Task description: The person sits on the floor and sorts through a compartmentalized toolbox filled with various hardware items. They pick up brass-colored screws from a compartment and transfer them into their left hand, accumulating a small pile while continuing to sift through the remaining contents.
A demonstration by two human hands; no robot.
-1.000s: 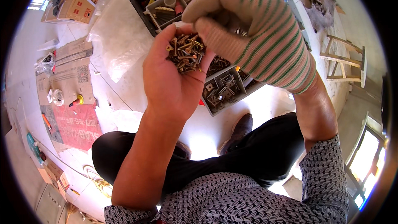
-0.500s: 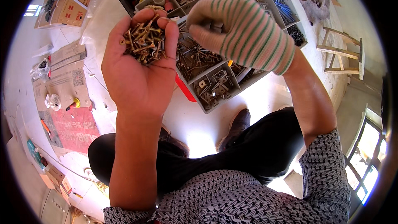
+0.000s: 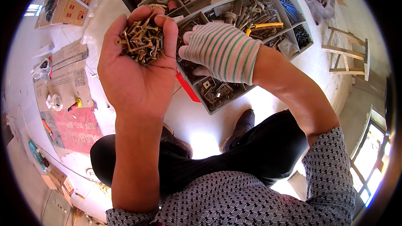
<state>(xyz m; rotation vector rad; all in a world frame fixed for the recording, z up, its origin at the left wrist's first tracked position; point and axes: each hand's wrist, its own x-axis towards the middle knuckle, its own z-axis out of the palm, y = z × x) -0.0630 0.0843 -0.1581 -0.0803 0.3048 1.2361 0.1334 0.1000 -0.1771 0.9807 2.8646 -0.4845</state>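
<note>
My bare left hand (image 3: 136, 83), palm up and fingers curled, cups a heap of brass-coloured screws (image 3: 142, 44). To its right, my right hand (image 3: 224, 52) wears a white glove with green stripes. It reaches down into a screw compartment of the grey organizer box (image 3: 229, 102). Its thumb stands apart from the fingers; the fingertips are partly hidden, and I see nothing held in them. Small metal brackets (image 3: 217, 90) lie in the compartment just below the glove. Beyond the glove, a yellow-handled tool (image 3: 268, 25) rests over assorted hardware.
Blue fasteners (image 3: 287, 6) and black screws (image 3: 300, 36) fill compartments at the box's right. A red strip (image 3: 187, 87) shows along its near left edge. Flattened cardboard (image 3: 63, 79) and a carton (image 3: 69, 6) are on the left; a wooden stool frame (image 3: 346, 54) is on the right.
My right hand has dropped from above the box, down and slightly left, into the screw compartment, uncovering the yellow-handled tool. My left hand stays nearly in place with the screws.
</note>
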